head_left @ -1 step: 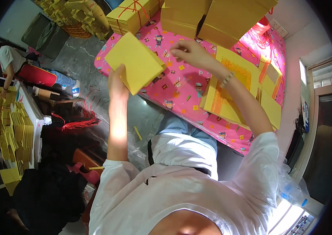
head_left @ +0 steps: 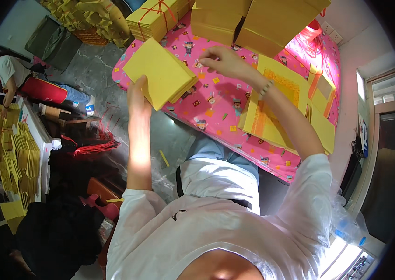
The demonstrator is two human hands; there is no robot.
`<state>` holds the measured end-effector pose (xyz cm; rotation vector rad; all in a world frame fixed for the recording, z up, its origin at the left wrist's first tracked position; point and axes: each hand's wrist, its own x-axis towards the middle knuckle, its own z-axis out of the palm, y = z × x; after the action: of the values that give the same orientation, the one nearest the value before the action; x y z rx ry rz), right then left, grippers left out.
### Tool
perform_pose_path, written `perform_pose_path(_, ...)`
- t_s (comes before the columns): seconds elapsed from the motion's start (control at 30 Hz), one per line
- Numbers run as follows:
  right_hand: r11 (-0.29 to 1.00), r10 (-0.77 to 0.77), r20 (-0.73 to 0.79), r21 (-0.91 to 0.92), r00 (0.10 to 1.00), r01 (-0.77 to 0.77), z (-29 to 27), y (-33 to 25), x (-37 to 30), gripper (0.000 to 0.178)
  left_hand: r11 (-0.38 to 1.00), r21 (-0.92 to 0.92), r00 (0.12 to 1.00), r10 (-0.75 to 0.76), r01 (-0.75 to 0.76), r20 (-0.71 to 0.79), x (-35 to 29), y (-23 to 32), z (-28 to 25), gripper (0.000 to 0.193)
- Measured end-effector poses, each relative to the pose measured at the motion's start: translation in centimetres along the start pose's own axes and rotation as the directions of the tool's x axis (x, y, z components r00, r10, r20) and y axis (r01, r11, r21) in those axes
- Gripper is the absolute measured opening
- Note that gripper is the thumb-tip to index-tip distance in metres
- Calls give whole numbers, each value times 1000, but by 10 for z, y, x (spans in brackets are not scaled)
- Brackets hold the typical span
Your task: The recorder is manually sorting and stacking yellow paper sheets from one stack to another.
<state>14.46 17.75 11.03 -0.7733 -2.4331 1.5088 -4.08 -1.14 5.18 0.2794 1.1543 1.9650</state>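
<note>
A stack of yellow paper (head_left: pixel 160 72) is gripped at its lower left edge by my left hand (head_left: pixel 137 93), the thumb lying on top. The layered edges of the stack fan slightly on its right side. My right hand (head_left: pixel 223 61) hovers over the pink patterned tablecloth (head_left: pixel 213 100), to the right of the stack and apart from it. Its fingers are curled in toward the thumb; anything pinched there is too small to make out. Right of that, under my right forearm, lies a flat yellow pile (head_left: pixel 279 100) with an orange printed area.
Large yellow paper blocks (head_left: pixel 258 28) stand at the table's back, beside a bundle tied with red string (head_left: pixel 153 21). Red strings (head_left: pixel 316 44) hang at the back right. At far left, a person (head_left: pixel 13 72) reaches toward yellow stacks (head_left: pixel 22 149) on another table.
The stack in my left hand has tilted a little, showing more of its layered right edge. My right hand has shifted slightly left and up.
</note>
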Motion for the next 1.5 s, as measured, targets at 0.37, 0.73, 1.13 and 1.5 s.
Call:
perform_pose_path(0.37,785,-6,57,-619,998,40,54,46,91,26,992,129,992,20,-3,-128,55,-36,-17,31)
perform_pose_path(0.73,928,139,17,-350,990,-124,50,47,99,35,968,240,981,-33,79,-194,61,-55,-30,29)
perform_pose_path(1.13,882,123,3,-459,992,-108,57,42,94,37,918,392,974,140,-61,-178,72,-72,-39,27)
perform_pose_path(1.5,829,186,-12,-535,983,-163,61,52,103,29,830,543,967,226,-129,-116,75,-76,-35,35)
